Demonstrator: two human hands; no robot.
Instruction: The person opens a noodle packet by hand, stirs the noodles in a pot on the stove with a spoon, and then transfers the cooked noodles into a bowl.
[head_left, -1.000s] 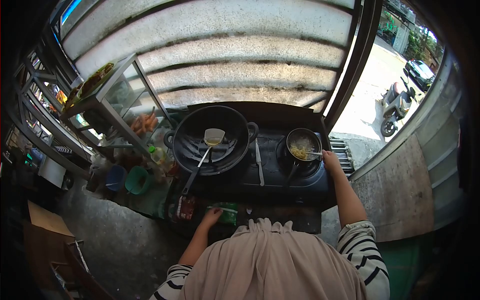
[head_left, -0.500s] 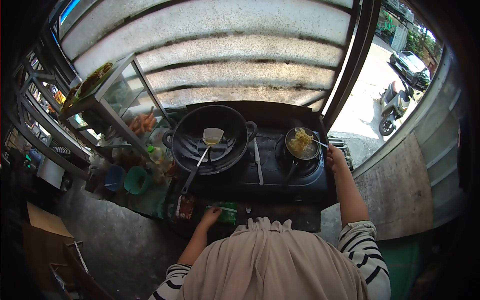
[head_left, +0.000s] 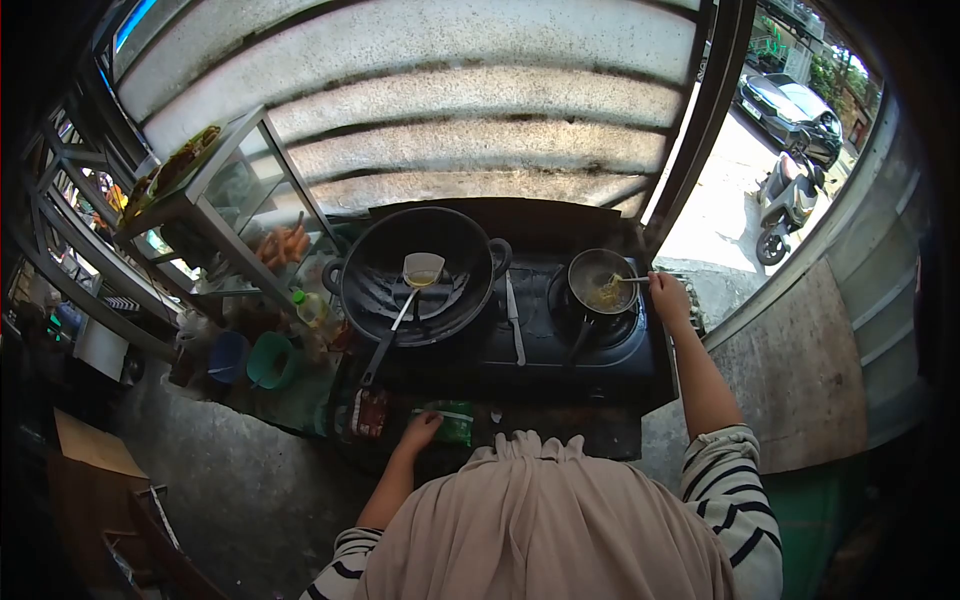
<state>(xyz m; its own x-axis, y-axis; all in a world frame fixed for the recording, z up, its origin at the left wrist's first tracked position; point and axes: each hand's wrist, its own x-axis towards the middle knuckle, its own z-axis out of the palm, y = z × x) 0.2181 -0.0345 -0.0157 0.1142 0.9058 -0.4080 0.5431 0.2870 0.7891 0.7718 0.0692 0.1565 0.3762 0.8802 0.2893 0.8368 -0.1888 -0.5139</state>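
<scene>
While half a second ago a clump of yellow noodles (head_left: 607,293) hung raised above the small round dark pan (head_left: 588,268), it now lies lower, loosely spread in the pan's liquid, and a dark car (head_left: 788,108) beyond the pan, outside, has moved leftward. The right hand (head_left: 669,298), just right of the pan, has its fingers closed around a slim metal utensil (head_left: 638,280); this runs nearly level across the pan's right rim, its long axis sideways, its far end pointing left into the noodles. The pan itself sits on a black stove (head_left: 545,330), its dark straight handle (head_left: 580,342) jutting toward the person and slightly left. Nearer the person and well left of the pan, the left hand (head_left: 422,428) stays touching a shiny green packet (head_left: 457,425); whether its fingers grip it I cannot tell. Left of the pan lies a white-handled knife (head_left: 515,325), its blade pointing away from the person, between the pan and a large black wok (head_left: 455,240) holding a black-handled metal turner (head_left: 378,355). Farther left of the pan stand a glass-sided display case (head_left: 240,185) and a green plastic bowl (head_left: 270,362).
</scene>
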